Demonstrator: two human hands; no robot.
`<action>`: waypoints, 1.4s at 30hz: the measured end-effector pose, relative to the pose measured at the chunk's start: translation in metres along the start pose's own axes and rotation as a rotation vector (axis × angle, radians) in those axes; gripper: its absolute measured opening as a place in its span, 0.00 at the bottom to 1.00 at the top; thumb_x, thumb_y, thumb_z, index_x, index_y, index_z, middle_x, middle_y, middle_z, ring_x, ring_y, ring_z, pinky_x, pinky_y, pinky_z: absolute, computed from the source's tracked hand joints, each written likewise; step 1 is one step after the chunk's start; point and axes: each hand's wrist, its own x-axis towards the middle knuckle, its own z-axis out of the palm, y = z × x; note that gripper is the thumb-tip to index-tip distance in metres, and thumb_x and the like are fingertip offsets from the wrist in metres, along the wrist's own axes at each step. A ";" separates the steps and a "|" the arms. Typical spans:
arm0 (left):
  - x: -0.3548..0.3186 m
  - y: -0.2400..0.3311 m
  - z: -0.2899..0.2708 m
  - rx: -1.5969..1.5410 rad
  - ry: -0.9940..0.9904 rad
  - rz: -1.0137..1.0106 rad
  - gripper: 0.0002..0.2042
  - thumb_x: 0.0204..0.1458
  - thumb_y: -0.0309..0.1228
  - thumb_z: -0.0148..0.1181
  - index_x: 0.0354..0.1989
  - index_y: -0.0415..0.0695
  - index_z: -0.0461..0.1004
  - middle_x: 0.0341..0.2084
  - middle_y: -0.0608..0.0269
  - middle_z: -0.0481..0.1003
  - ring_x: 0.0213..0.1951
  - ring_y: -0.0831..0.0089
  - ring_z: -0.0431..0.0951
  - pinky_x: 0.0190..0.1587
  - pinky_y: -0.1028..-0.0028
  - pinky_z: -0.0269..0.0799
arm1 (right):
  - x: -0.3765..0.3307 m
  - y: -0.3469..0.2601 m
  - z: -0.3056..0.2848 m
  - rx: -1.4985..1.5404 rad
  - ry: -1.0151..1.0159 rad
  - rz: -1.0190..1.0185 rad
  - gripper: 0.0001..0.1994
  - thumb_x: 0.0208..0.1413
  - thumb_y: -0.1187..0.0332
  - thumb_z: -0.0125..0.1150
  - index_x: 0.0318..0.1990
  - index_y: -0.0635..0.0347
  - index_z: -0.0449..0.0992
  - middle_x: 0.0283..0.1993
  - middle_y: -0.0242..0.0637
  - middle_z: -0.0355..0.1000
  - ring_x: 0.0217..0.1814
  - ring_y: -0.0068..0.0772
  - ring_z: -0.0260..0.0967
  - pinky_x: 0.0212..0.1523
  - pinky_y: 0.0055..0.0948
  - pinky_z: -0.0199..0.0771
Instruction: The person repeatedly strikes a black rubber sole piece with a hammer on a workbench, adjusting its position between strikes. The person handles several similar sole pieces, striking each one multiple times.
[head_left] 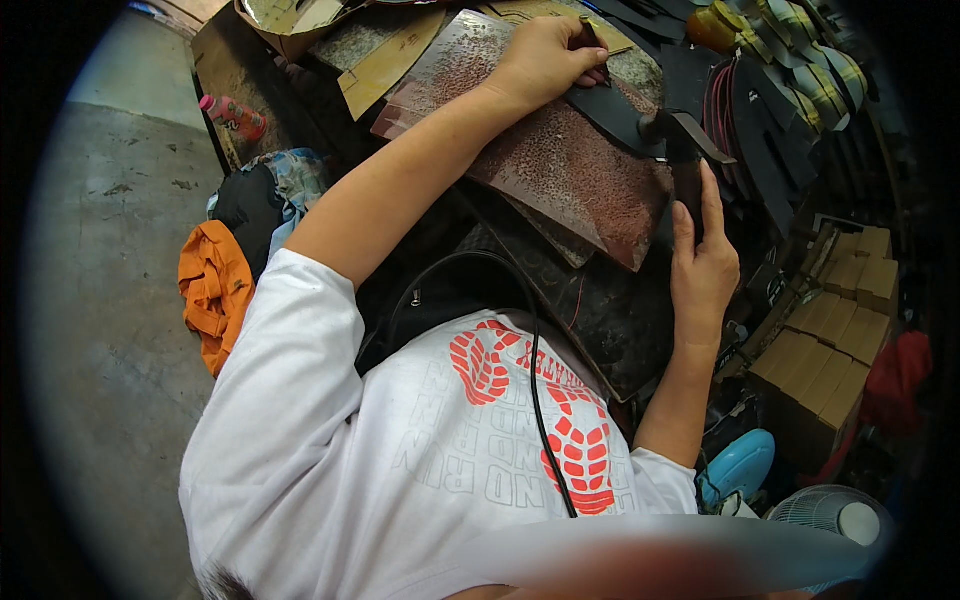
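My left hand [548, 62] is closed in a pinch around a slim dark punch-like tool [590, 36], held upright with its lower end over a black flat strip [612, 112]. The strip lies on a worn, pitted reddish-brown board [570, 165]. In my right hand [706, 262] is a hammer [686, 172], gripped by its dark handle. The hammer's head is above the right end of the strip; whether it touches the strip I cannot tell. The tip of the punch-like tool is too small to make out.
Stacks of black curved pieces [760, 130] lie to the right of the board, with yellow-and-white plaid pieces [800, 60] behind. Small brown boxes [825, 325] fill a carton at the right. Left are a pink bottle [235, 118] and an orange cloth [215, 290]. A fan [830, 520] stands lower right.
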 end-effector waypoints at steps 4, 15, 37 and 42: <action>0.001 -0.011 0.004 -0.074 0.055 -0.005 0.09 0.58 0.26 0.64 0.39 0.30 0.79 0.30 0.54 0.83 0.30 0.72 0.86 0.33 0.78 0.81 | 0.000 0.001 0.001 -0.002 -0.005 -0.005 0.27 0.66 0.57 0.59 0.71 0.35 0.64 0.44 0.49 0.81 0.44 0.53 0.81 0.40 0.44 0.77; 0.000 0.006 0.007 0.432 0.054 0.352 0.10 0.53 0.29 0.63 0.41 0.39 0.80 0.31 0.50 0.81 0.33 0.55 0.83 0.38 0.64 0.78 | 0.030 -0.040 -0.071 0.251 0.286 -0.260 0.23 0.68 0.60 0.56 0.67 0.55 0.68 0.43 0.41 0.74 0.40 0.30 0.69 0.36 0.27 0.69; 0.000 -0.011 0.015 0.021 0.076 0.062 0.09 0.57 0.29 0.64 0.38 0.33 0.80 0.26 0.54 0.83 0.27 0.72 0.85 0.32 0.75 0.80 | -0.001 0.012 -0.004 0.036 -0.001 -0.028 0.25 0.66 0.57 0.60 0.70 0.32 0.66 0.47 0.45 0.81 0.48 0.49 0.81 0.44 0.38 0.78; -0.001 -0.005 0.015 0.256 0.087 0.245 0.09 0.54 0.30 0.65 0.38 0.37 0.80 0.26 0.52 0.82 0.30 0.63 0.85 0.35 0.69 0.79 | 0.009 -0.002 -0.035 0.294 -0.020 0.019 0.24 0.64 0.62 0.63 0.68 0.39 0.70 0.57 0.42 0.78 0.50 0.34 0.81 0.47 0.34 0.78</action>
